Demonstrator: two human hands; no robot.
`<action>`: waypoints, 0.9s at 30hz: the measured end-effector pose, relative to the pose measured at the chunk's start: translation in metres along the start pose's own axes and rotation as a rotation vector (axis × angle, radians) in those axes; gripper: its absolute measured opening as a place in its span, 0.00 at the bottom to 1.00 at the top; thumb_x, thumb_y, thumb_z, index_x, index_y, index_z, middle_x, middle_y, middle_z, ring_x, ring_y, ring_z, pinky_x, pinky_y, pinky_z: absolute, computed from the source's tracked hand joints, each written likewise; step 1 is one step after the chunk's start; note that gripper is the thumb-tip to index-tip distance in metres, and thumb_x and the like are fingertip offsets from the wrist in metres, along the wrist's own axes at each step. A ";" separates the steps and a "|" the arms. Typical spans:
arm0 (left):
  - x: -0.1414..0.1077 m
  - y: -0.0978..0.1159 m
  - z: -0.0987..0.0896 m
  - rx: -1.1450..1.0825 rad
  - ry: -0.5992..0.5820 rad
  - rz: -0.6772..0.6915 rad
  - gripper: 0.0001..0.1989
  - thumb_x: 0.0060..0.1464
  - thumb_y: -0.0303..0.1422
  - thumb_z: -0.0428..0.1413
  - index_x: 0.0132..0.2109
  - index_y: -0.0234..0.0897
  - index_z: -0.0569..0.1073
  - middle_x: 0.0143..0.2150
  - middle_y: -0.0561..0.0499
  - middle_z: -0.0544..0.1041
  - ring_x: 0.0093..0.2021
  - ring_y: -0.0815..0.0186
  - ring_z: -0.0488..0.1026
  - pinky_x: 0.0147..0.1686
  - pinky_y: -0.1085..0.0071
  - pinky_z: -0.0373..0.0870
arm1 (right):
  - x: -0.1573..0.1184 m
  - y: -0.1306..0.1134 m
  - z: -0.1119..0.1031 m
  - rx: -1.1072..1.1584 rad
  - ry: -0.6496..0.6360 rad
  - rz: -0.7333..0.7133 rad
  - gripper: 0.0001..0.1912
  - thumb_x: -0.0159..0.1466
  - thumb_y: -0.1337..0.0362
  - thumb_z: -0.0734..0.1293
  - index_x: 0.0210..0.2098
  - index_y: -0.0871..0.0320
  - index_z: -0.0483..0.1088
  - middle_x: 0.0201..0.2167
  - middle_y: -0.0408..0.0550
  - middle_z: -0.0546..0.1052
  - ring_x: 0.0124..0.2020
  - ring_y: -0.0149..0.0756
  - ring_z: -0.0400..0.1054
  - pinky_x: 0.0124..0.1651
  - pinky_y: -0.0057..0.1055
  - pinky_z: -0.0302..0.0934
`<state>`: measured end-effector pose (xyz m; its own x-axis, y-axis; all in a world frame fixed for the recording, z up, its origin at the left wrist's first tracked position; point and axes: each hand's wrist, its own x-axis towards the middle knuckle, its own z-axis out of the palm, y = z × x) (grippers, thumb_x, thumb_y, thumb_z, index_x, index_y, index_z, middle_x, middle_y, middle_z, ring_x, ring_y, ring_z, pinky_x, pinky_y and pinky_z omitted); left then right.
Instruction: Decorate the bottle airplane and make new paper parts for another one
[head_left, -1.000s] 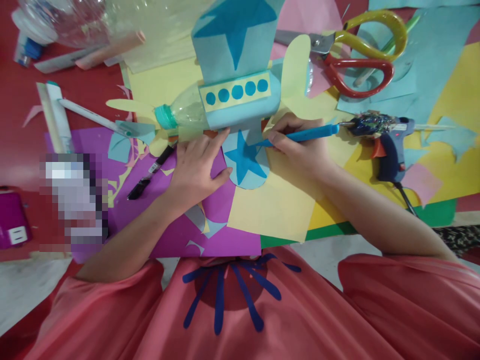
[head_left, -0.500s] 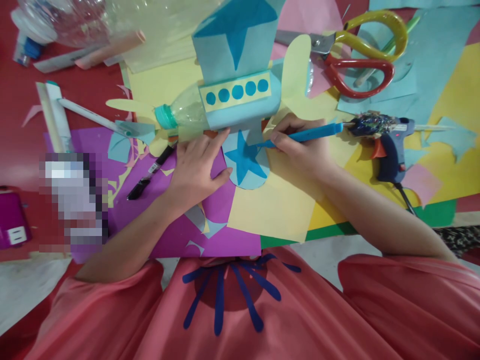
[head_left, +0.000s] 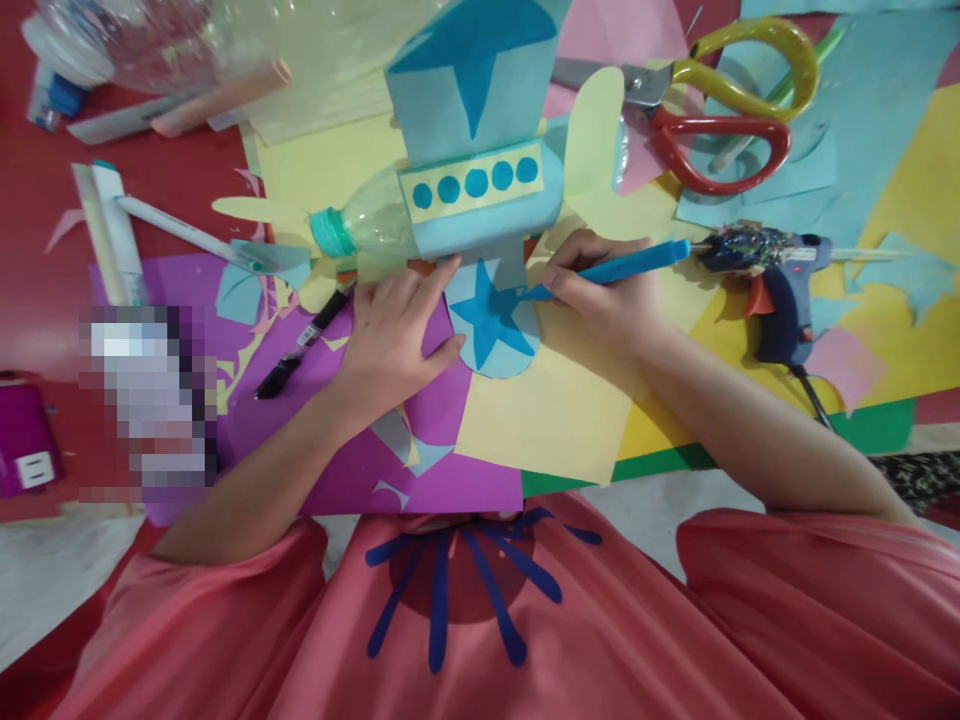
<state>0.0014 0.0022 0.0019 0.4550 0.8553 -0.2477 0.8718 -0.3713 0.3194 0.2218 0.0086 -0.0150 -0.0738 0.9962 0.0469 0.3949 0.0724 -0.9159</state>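
Note:
A plastic bottle (head_left: 375, 222) wrapped in light blue paper lies on its side, its green cap to the left. Along its body runs a yellow strip (head_left: 476, 184) with several blue dots. One paper wing (head_left: 420, 110) with a blue star points away from me; the other wing (head_left: 514, 357), also starred, points toward me. My right hand (head_left: 607, 295) grips a blue marker (head_left: 630, 264), its tip at the right arm of the near star. My left hand (head_left: 397, 335) lies with fingers spread, fingertips by the left edge of the near wing.
Scissors (head_left: 739, 152) with yellow and red handles lie at upper right. Below them rests a glue gun (head_left: 780, 300) with its cord. A black pen (head_left: 300, 350) and a white marker (head_left: 187, 232) are on the left, among paper scraps. Clear plastic bottles (head_left: 142, 40) stand at upper left.
The marker tip has shifted slightly right and down along the near star's right arm. The left hand and the bottle have stayed in place.

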 end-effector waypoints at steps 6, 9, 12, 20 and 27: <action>0.000 -0.002 0.002 0.001 0.021 0.004 0.30 0.59 0.37 0.51 0.67 0.39 0.58 0.52 0.43 0.72 0.55 0.50 0.67 0.57 0.51 0.59 | -0.001 0.001 0.003 0.010 0.038 -0.013 0.10 0.56 0.69 0.64 0.19 0.58 0.65 0.17 0.39 0.64 0.22 0.26 0.57 0.26 0.27 0.54; 0.000 -0.002 0.002 0.002 0.020 0.007 0.30 0.59 0.37 0.51 0.67 0.40 0.57 0.52 0.43 0.72 0.55 0.50 0.67 0.57 0.52 0.59 | -0.001 0.001 0.003 -0.013 0.035 -0.017 0.09 0.54 0.71 0.64 0.19 0.58 0.66 0.17 0.39 0.65 0.22 0.26 0.58 0.26 0.27 0.55; 0.000 -0.003 0.003 0.003 0.017 0.009 0.30 0.60 0.37 0.51 0.68 0.40 0.56 0.52 0.43 0.72 0.56 0.50 0.67 0.57 0.51 0.59 | 0.000 0.001 0.002 0.002 0.003 -0.037 0.07 0.52 0.72 0.64 0.19 0.58 0.67 0.18 0.39 0.66 0.22 0.26 0.58 0.26 0.27 0.56; 0.000 0.000 0.000 0.017 -0.014 -0.006 0.31 0.60 0.37 0.51 0.68 0.37 0.56 0.52 0.41 0.72 0.56 0.49 0.67 0.58 0.51 0.58 | -0.002 0.001 0.001 0.025 0.059 0.013 0.14 0.57 0.67 0.65 0.17 0.57 0.62 0.17 0.38 0.61 0.21 0.25 0.55 0.25 0.27 0.51; 0.000 0.001 -0.001 0.017 -0.021 -0.010 0.31 0.60 0.37 0.51 0.68 0.38 0.56 0.53 0.42 0.71 0.57 0.49 0.67 0.58 0.52 0.58 | 0.000 -0.002 0.002 0.010 0.021 0.024 0.10 0.53 0.72 0.65 0.17 0.58 0.65 0.16 0.39 0.64 0.23 0.27 0.57 0.27 0.28 0.54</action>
<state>0.0021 0.0025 0.0026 0.4499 0.8512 -0.2701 0.8792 -0.3690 0.3014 0.2197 0.0083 -0.0140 -0.0448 0.9984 0.0332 0.3875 0.0480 -0.9206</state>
